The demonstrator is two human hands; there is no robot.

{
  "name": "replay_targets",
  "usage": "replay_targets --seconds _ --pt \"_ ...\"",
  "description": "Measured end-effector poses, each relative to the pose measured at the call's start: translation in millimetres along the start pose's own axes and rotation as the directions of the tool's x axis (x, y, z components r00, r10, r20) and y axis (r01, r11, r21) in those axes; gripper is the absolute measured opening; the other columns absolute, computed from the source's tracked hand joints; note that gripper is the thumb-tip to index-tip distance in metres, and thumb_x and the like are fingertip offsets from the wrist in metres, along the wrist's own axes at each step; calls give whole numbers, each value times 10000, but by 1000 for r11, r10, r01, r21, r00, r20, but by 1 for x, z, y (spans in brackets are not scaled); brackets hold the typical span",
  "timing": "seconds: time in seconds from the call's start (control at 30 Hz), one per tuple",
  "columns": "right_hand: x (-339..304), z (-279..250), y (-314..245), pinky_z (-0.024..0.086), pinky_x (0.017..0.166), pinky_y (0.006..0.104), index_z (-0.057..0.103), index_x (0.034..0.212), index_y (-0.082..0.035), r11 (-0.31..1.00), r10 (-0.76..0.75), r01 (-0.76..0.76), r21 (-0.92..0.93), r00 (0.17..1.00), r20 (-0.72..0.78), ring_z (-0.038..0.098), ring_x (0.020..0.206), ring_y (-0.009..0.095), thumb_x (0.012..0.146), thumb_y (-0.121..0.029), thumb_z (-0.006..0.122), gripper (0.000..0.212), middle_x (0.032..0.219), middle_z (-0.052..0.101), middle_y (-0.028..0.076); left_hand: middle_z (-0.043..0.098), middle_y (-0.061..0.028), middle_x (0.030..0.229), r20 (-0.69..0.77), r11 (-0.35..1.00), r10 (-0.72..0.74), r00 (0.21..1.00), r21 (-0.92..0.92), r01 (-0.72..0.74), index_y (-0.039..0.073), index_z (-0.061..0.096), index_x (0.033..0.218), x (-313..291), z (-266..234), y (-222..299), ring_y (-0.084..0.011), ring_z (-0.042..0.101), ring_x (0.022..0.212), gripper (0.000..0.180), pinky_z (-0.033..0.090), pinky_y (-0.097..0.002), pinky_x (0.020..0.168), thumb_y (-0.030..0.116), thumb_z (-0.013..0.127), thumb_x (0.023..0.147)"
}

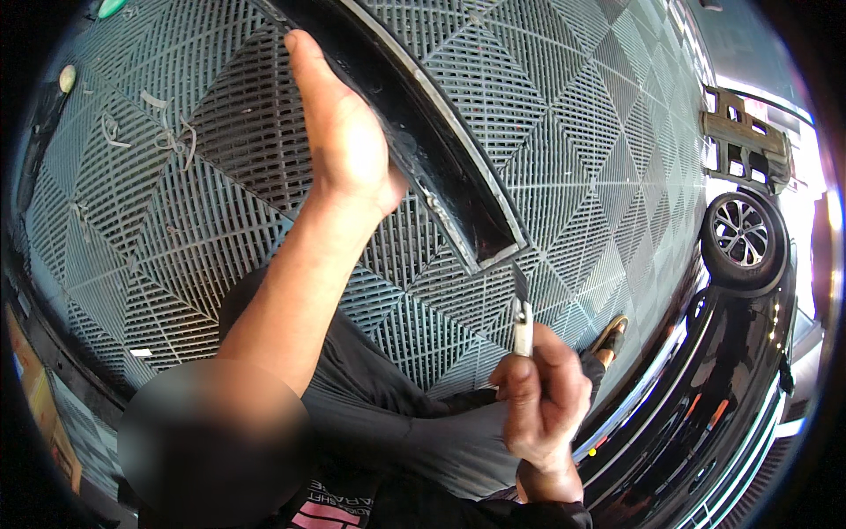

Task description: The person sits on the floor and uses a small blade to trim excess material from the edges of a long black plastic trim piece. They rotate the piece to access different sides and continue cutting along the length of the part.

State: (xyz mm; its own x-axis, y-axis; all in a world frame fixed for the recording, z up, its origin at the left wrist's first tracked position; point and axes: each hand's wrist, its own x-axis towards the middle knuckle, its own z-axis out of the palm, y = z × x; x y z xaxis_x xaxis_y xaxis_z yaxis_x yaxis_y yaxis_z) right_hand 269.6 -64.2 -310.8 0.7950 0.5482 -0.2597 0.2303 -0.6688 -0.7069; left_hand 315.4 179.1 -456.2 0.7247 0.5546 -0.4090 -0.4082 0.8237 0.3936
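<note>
A long black car trim piece (pixel 438 145), hollow like a trough with pale grey edges, runs from the top of the view down to its squared end near the middle. My left hand (pixel 345 145) is closed on its left edge, the thumb stretched along it and the other fingers hidden beneath. My right hand (pixel 548 392) grips a utility knife (pixel 523 328) with a pale handle and a dark blade pointing up. The blade tip is right by the corner of the trim's end; whether it touches, I cannot tell.
Grey and black slatted tiles (pixel 493 79) cover the floor. Thin curled pale strips (pixel 181 141) lie on them at left. A black car (pixel 687 414) with a wheel (pixel 740 231) stands along the right. Cardboard (pixel 42 401) is at the left rim. A shoe (pixel 610 337) rests beside my right hand.
</note>
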Motion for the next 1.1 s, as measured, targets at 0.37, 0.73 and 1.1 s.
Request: replay_targets --seconds 0.37,0.73,1.1 --pt "96 -37 -52 489 557 325 674 1096 -4 857 -287 370 -358 921 265 621 596 224 859 4 711 240 773 641 104 613 -128 847 -8 1000 -15 1000 -26 15 121 537 1224 -1 0 -2 -304 626 714 852 530 -503 683 853 255 893" --pt "116 -19 -69 512 583 327 616 991 -33 827 -191 285 -484 953 236 677 649 229 873 -27 717 156 796 686 108 617 -137 817 10 998 58 998 11 -58 95 507 1211 4 -1 -7 -302 636 692 836 553 -483 663 834 252 912" --pt "114 -21 -67 541 602 344 621 976 -34 821 -220 310 -479 947 236 707 679 266 855 -42 732 165 823 692 110 619 -146 823 5 998 55 998 3 -55 87 505 1210 3 -1 -7 -315 633 687 838 551 -495 668 828 245 917"
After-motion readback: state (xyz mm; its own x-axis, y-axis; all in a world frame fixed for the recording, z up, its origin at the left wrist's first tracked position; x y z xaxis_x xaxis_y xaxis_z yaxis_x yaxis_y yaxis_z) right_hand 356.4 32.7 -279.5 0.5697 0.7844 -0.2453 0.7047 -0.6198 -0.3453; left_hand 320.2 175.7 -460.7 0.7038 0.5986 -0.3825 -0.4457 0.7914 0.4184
